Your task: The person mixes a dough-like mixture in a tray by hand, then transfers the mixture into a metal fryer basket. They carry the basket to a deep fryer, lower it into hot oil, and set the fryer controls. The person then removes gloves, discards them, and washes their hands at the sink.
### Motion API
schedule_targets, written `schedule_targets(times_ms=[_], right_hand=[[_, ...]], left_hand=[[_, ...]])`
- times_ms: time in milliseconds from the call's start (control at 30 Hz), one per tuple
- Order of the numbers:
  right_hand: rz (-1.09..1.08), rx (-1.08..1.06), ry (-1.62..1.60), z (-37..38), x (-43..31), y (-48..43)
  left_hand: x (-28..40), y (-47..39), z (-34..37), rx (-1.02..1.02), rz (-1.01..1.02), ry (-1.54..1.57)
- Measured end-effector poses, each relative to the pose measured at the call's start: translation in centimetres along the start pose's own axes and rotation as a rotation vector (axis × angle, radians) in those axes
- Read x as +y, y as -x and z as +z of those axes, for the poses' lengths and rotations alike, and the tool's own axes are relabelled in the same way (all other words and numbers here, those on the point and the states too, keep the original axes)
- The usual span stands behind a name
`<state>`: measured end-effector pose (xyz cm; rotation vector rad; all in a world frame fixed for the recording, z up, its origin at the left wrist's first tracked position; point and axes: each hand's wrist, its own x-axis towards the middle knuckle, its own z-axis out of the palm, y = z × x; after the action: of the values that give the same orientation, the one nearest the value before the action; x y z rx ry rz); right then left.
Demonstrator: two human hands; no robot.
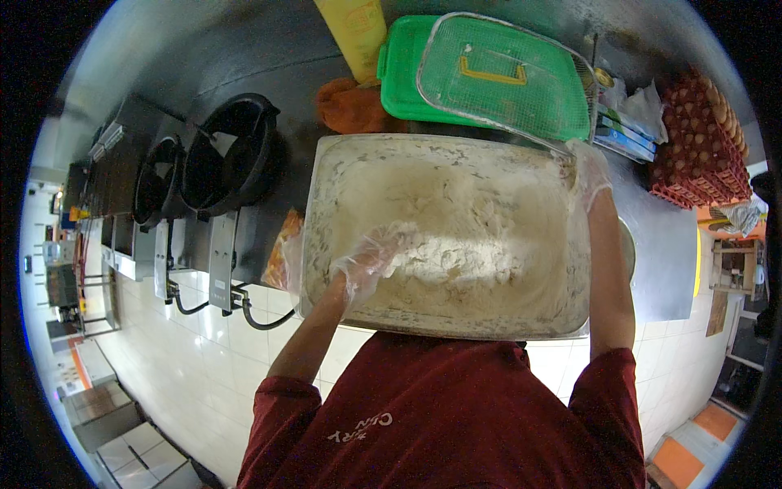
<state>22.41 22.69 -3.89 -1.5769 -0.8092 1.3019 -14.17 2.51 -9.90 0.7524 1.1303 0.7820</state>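
Note:
A large rectangular metal tray (310, 244) stands before me, its floor covered with pale flour (391, 183), clumped towards the middle. In a clear plastic glove, my left hand (374, 257) reaches into the flour left of centre; its fingertips are partly hidden, and whether it holds any flour cannot be told. My right hand (588, 174), gloved too, grips the tray's upper right corner. Just beyond that hand, a wire mesh basket (427, 67) with a metal rim lies on a green plastic lid (406, 73) with a yellow handle.
An orange cloth (351, 107) and a yellow container (357, 36) are behind the tray. Two black pans (269, 153) stand on the left. Stacked egg trays (690, 147), boxes (623, 137) and plastic bags (644, 110) occupy the right. A filled plastic bag (284, 253) touches the tray's left side.

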Motion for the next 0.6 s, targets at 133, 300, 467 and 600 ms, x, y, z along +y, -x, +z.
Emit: schedule_targets(times_ms=[133,300,467,600], right_hand=[[-0.014,-0.011,-0.002,-0.2,-1.0,5.7],[0.177,-0.144,0.097,0.7,-0.5,12.3],[0.219,-0.264,0.166,1.9,3.9,14.6],[0.227,-0.503,0.025,2.0,5.8,13.7]], left_hand=[[0.0,1.6,-2.1,0.217,0.341,-1.136],[3.4,4.5,-1.9,0.382,0.456,-0.962],[5.3,7.5,-0.6,0.327,0.219,-0.183],[3.8,8.3,-2.2,0.447,0.103,0.08]])
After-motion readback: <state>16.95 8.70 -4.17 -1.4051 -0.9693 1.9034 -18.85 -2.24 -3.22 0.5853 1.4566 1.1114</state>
